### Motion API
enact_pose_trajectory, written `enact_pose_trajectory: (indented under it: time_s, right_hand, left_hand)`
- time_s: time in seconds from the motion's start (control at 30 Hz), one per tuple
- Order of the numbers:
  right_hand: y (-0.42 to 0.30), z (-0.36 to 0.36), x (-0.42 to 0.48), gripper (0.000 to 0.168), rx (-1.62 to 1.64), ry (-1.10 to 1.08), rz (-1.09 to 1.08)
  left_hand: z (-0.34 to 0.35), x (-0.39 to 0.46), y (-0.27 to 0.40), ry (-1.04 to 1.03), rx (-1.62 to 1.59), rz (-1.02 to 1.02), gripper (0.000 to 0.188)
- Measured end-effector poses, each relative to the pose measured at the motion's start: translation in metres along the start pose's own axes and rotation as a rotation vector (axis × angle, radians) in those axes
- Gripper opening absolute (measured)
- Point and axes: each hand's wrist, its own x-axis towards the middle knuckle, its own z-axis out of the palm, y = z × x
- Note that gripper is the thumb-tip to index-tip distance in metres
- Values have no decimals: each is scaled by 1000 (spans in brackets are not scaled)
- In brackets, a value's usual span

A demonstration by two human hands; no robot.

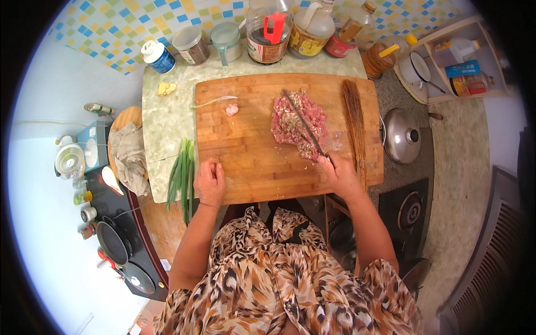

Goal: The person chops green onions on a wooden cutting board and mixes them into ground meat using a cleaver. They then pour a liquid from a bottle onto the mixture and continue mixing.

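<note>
My right hand [340,171] grips the handle of a knife [307,127], whose dark blade lies edge-on over a mound of minced meat [281,121] flecked with pale and green bits. The meat sits right of centre on a wooden cutting board [247,167]. My left hand [210,181] rests with curled fingers at the board's lower left edge, and nothing shows in it. Toward the upper left of the board lie a small pinkish piece, perhaps a garlic clove [231,110], and a thin pale green stalk [214,101]. A bundle of thin brown twigs [355,125] lies along the board's right side.
Green onion leaves [181,176] hang over the counter's edge left of the board. Ginger pieces [166,88] lie behind them. Jars and large bottles [268,48] line the wall. A metal lid [402,136] and a gas burner [411,209] are at right, a frying pan [113,243] at left.
</note>
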Motion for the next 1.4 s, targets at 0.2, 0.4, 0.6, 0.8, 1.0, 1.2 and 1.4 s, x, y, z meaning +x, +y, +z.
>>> enact_pose_trajectory:
  time_s: [0.2,0.4,0.6,0.8,1.0,1.2,1.4]
  right_hand:
    - [14,14,12,37,-121,3,115]
    - [4,33,4,42,253,-132,373]
    - [-14,36,-3,42,21,-30,152]
    - [-22,34,0,39,-59,-39,140]
    - [-1,50,-7,37,-81,-79,125]
    - [-5,49,-12,37,-75,-47,81]
    - [-19,17,-9,33,178,-183,281]
  left_hand:
    - [0,3,3,-2,6,11,13]
    - [0,0,1,-4,24,14,13]
    - [-2,1,3,12,-10,30,14]
    - [0,4,3,13,-7,17,14]
    - [-2,-3,1,-6,1,28,14]
    - [-1,0,2,9,22,42,13]
    - [-1,1,5,23,-18,16,14]
